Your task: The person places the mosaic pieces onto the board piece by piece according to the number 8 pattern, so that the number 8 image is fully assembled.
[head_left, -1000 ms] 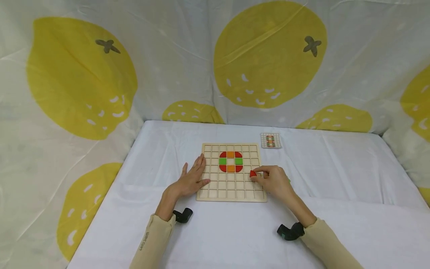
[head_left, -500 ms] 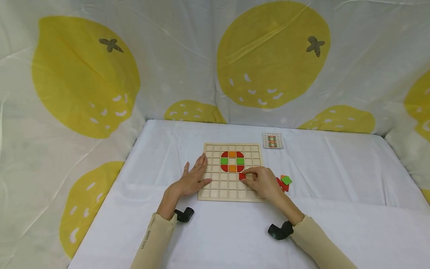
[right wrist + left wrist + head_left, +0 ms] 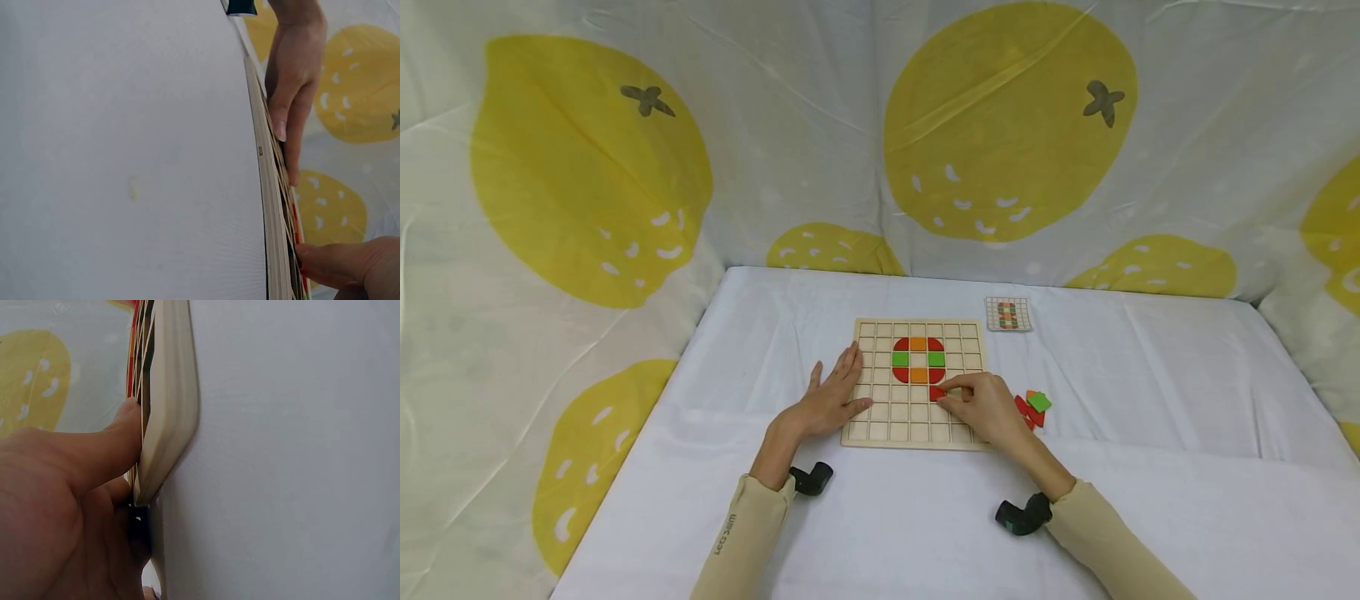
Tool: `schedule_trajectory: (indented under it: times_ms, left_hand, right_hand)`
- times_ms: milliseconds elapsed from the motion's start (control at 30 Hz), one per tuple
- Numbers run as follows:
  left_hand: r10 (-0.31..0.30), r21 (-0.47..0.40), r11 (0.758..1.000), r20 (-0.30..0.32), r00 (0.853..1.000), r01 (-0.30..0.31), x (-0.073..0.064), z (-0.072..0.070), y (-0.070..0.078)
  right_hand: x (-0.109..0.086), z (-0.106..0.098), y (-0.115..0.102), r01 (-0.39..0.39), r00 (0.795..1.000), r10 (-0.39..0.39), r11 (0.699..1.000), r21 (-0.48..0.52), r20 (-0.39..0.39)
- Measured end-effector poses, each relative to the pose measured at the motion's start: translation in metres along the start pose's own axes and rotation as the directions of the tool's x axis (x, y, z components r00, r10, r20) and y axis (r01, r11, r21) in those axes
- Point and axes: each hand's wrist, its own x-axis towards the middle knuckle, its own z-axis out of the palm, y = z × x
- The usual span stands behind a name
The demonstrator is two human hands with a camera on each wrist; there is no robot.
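A wooden grid board [image 3: 879, 432] lies on the white cloth. Red corner tiles, orange tiles [image 3: 918, 344] and green tiles [image 3: 900, 359] form a ring in its upper middle cells. My left hand [image 3: 822, 407] rests along the board's left edge with fingers extended, its thumb [image 3: 119, 440] over the rim in the left wrist view. Between thumb and fingertips my right hand [image 3: 992, 408] pinches a red tile [image 3: 936, 393] at a cell just below the ring's lower right corner. Its fingers partly cover that tile. Whether it lies fully in the cell I cannot tell.
Several loose red, orange and green tiles [image 3: 1039, 402] lie in a small heap right of the board. A small card [image 3: 1008, 314] printed with a coloured grid pattern lies behind, to the right. A lemon-print curtain [image 3: 820, 133] hangs behind the white-covered table [image 3: 895, 525].
My right hand has moved left over the board with the red tile, to a cell below the ring. The loose tile heap has come into view. My left hand stays at the board's edge.
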Motion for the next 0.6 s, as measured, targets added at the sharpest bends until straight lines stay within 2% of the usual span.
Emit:
schedule_trajectory:
  times_ms: [333, 600]
  left_hand:
    - [0.019, -0.006, 1.000, -0.011, 1.000, -0.019, -0.0004, -0.0006, 0.0024]
    - [0.030, -0.057, 0.998, -0.010, 1.000, -0.030, -0.0005, -0.0013, 0.0014]
  right_hand:
    - [-0.0001, -0.0007, -0.0004, -0.001, 1.000, 0.001, 1.000, -0.003, -0.005]
    - [0.0012, 0.0008, 0.0007, -0.002, 1.000, 0.002, 1.000, 0.011, -0.008]
